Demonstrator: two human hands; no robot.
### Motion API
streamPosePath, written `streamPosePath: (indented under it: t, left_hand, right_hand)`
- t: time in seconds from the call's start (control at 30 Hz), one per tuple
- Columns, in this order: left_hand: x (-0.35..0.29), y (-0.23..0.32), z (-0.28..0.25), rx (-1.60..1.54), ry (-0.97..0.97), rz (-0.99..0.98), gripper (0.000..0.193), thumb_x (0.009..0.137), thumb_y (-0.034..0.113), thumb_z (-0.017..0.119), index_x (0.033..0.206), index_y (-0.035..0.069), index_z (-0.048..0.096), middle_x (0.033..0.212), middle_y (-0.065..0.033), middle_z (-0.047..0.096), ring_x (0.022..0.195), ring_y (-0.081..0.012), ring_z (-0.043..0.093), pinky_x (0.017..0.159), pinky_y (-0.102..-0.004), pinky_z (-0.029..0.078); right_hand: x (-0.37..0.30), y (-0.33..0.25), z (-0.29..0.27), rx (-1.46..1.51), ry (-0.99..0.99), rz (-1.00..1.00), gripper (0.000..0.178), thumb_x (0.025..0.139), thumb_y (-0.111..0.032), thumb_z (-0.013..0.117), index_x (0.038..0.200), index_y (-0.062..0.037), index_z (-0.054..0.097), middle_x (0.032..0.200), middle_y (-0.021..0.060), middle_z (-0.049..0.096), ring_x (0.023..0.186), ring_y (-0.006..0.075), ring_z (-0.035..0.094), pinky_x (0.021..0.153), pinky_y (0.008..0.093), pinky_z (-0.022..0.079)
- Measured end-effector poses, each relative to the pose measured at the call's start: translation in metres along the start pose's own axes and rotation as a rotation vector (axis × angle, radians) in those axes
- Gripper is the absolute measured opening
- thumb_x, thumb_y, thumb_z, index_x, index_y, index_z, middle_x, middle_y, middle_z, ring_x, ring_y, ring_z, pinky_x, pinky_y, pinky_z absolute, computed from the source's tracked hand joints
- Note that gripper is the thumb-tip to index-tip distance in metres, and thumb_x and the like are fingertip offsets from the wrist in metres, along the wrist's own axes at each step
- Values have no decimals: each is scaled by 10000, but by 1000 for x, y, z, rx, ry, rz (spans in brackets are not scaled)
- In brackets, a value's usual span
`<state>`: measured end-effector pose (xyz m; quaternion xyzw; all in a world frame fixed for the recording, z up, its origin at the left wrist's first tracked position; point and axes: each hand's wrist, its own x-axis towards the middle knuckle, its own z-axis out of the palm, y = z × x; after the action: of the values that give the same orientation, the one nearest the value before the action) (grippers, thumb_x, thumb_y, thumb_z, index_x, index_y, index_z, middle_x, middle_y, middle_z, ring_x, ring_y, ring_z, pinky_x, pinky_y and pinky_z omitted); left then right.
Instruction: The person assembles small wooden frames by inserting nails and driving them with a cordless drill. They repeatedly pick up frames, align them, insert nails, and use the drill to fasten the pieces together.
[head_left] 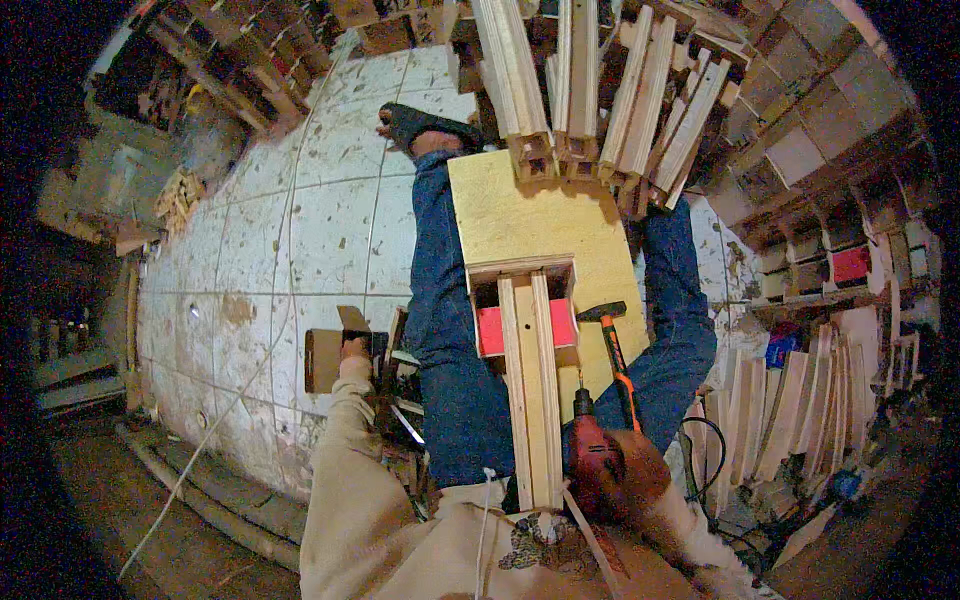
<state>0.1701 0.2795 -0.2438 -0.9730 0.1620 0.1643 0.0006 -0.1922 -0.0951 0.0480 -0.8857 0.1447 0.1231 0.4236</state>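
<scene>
My right hand [645, 470] grips a red corded-looking drill [597, 450], its thin bit pointing away from me over the yellow board [515, 205]. My left hand [354, 352] reaches to a small open cardboard box [323, 360] on the left; its fingertips are hidden there. Between my legs, a long grooved wooden piece [533, 400] runs from my torso to a small wooden frame [522, 265] with red panels [490, 330], resting on the board. To its right lies a hammer [612, 345] with a dark head and orange-black handle.
Several grooved wooden lengths [560, 90] are stacked at the board's far end. More wooden strips [790, 400] lean on the right beside shelving [810, 260]. A pale cable [250, 385] crosses the tiled floor [330, 225] on the left. A black cable [722, 450] loops at right.
</scene>
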Motion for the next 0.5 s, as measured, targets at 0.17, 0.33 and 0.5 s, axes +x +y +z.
streamPosePath:
  t: [0.17, 0.33, 0.5]
  left_hand:
    - [-17, -10, -1, -62, 33, 10, 271, 856, 221, 617, 1047, 30, 625, 940, -193, 647, 855, -374, 622, 711, -438, 504]
    - [-51, -7, -26, -207, 142, 31, 253, 856, 206, 622, 1034, 27, 627, 929, -184, 652, 852, -369, 623, 713, -429, 505]
    - [-58, 35, -108, -453, 459, 42, 236, 855, 191, 626, 1021, 23, 629, 917, -174, 656, 848, -364, 625, 716, -421, 506]
  right_hand:
    - [103, -54, 12, -352, 101, 316, 765, 801, -626, 566, 1041, 99, 542, 927, 270, 633, 897, 391, 632, 808, 458, 501]
    - [159, -52, 24, -405, 207, 234, 857, 738, -647, 621, 1105, 115, 480, 923, 283, 626, 862, 428, 630, 771, 499, 503]
    - [164, -59, 0, -383, 528, 227, 860, 725, -622, 645, 1099, 130, 462, 933, 299, 614, 894, 459, 609, 799, 518, 482]
